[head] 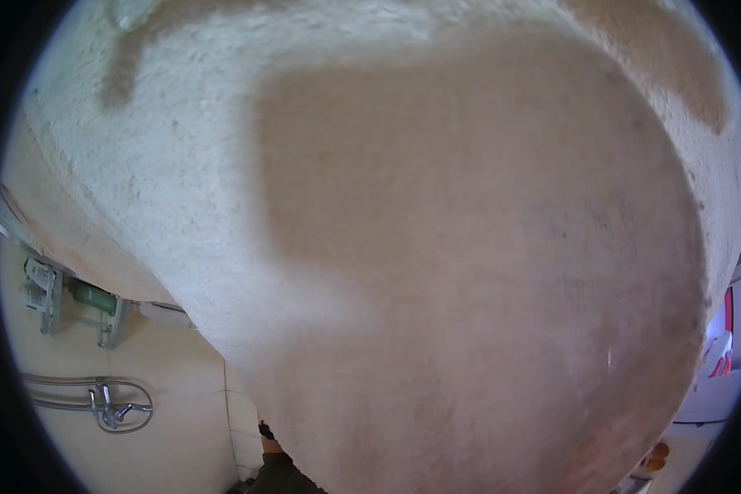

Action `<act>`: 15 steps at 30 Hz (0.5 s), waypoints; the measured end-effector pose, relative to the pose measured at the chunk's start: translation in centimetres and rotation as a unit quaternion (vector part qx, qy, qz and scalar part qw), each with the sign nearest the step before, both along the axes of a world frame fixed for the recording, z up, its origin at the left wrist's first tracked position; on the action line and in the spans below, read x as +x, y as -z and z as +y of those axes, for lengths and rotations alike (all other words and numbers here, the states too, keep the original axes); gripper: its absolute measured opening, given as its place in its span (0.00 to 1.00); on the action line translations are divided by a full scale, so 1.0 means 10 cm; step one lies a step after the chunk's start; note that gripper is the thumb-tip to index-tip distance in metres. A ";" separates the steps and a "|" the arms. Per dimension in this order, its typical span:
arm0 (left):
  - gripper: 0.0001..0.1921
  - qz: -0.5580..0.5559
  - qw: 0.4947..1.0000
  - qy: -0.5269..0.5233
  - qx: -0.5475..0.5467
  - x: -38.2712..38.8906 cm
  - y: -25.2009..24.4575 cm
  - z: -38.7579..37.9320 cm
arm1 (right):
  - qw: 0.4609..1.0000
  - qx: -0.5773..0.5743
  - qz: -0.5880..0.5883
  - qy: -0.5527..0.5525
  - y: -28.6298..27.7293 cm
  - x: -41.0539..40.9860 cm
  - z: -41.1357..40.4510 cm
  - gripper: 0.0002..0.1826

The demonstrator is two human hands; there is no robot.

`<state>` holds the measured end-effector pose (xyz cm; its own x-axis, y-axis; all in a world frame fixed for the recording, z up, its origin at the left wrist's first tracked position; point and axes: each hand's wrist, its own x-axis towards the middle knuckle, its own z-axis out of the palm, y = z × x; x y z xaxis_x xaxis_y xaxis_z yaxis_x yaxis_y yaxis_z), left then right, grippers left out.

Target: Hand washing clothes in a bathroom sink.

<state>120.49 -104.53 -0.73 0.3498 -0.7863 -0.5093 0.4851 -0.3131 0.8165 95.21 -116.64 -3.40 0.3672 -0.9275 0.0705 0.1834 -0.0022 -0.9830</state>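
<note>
Neither my left hand nor my right hand can be made out. A large white and beige cloth [469, 185], with a fluffy pile in its white parts and blurred at close range, hangs right before the camera and hides most of the view. Its beige part has a rounded edge on the right. Below its lower left edge, a dark garment [281, 475] shows, with a small patch of skin above it; which body part this is, I cannot tell.
At the left, a chrome shower mixer [111, 409] with a hose is on a pale tiled wall [179, 444]. Above it, a wall rack [112, 324] holds a green bottle [92, 296]. Small brown round things [657, 457] show at the lower right, beside a pale surface.
</note>
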 end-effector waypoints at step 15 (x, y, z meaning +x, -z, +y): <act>0.35 0.084 0.815 0.361 -0.445 -0.94 -0.49 -0.98 | 0.954 -0.243 0.042 0.173 -0.77 -0.26 0.07 0.22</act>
